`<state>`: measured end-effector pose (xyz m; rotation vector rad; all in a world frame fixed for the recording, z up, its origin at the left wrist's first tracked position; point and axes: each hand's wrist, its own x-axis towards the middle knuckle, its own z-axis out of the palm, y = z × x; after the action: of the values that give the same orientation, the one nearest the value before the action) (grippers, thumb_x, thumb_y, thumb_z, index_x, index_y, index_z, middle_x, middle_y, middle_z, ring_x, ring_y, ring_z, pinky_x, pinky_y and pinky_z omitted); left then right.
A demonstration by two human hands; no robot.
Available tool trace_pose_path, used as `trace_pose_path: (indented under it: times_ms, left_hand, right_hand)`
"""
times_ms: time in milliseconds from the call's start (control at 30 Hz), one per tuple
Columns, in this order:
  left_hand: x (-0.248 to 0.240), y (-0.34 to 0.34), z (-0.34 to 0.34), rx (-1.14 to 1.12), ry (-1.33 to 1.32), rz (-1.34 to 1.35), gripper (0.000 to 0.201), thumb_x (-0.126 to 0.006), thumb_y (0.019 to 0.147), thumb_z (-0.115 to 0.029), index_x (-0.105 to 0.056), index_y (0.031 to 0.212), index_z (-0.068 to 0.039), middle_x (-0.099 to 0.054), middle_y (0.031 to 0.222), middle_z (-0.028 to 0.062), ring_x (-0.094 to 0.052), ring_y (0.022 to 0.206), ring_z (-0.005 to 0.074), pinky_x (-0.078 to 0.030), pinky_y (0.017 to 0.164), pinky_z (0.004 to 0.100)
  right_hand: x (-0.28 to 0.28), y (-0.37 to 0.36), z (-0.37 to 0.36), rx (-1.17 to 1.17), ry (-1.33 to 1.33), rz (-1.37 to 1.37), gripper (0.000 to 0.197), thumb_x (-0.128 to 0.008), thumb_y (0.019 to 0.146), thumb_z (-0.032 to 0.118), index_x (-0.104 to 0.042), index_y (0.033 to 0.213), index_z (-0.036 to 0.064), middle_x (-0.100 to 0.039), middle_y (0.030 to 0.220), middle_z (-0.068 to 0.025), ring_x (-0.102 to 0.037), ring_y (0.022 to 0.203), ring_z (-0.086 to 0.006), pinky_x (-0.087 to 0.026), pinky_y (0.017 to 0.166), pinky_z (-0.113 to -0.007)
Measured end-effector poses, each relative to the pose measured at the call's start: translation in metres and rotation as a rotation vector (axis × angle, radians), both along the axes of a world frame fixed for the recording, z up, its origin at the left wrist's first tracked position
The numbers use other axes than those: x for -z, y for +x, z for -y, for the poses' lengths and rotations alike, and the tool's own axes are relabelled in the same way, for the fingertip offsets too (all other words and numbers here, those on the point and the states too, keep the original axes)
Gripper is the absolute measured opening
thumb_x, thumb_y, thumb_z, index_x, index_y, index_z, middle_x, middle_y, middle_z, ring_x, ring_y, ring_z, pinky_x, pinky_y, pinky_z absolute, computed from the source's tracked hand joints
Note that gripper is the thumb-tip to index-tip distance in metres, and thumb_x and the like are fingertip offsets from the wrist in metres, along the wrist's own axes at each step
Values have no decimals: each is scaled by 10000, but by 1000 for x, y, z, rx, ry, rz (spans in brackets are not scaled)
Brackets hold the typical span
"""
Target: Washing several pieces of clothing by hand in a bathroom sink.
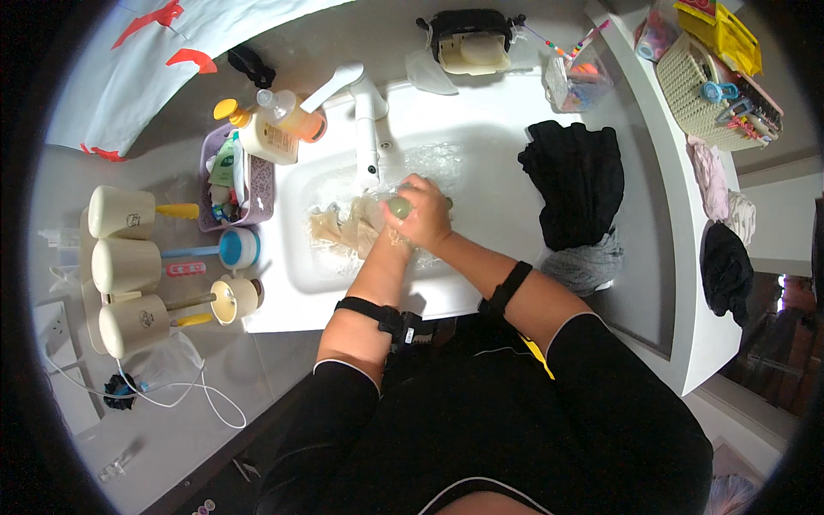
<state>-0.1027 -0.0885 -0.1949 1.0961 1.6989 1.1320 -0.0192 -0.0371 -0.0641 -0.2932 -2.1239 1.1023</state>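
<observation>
Over the washbasin, my right hand (426,213) is closed around a pale green, rounded thing that looks like a bar of soap (399,207). A bit of green also shows on the far side of that hand. My left hand (395,236) is pressed up against it from below, its fingers mostly hidden behind the right hand. A wet beige cloth (354,230) lies in the water just left of both hands, and part of it reaches up to them. The white faucet (367,146) stands just beyond, its spout pointing toward the hands.
Left of the white basin (489,172) stand a purple basket (206,184), a pump bottle (268,137) and several cups (129,266) with toothbrushes. Black clothing (573,180) and a grey cloth (588,262) lie on the right rim. A shelf (665,172) holds a woven basket (695,86).
</observation>
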Motion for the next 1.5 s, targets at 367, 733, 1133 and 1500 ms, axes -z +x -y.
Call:
trace_pose_path:
  times_ms: [367,733,1133,1500]
  left_hand:
    - [-53,18,-3,-739,-447,921,339,-474,831,-407,-510,1001,-116,-573,903,66,-572,786,187,-491,646,306]
    - [-21,6,29,-174,-1088,-811,465,-624,767,-327,-528,1186,-149,-413,1215,103,-317,1192,325,-405,912,395]
    - [-64,16,0,-667,-153,1381,697,-308,826,-650,-371,1290,-134,-403,1304,130,-403,1171,337,-294,951,563]
    - [-50,25,-29,-357,-182,635,373,-373,888,-353,-445,1165,-115,-487,1139,100,-479,1052,213,-400,890,318]
  right_hand:
    - [51,25,-99,137,246,291,216,-581,784,223,-537,916,58,-531,928,-136,-511,859,-343,-424,759,-420]
    - [86,37,-71,-335,647,1427,695,-480,811,525,-106,1385,404,93,1468,-115,41,1305,-452,-104,953,-686]
    - [87,2,-52,-256,-206,206,247,-595,734,285,-636,857,75,-569,1030,-203,-495,1032,-349,-410,865,-387]
    - [39,2,-32,176,15,149,213,-597,742,254,-610,726,42,-567,956,-180,-526,921,-359,-443,775,-433]
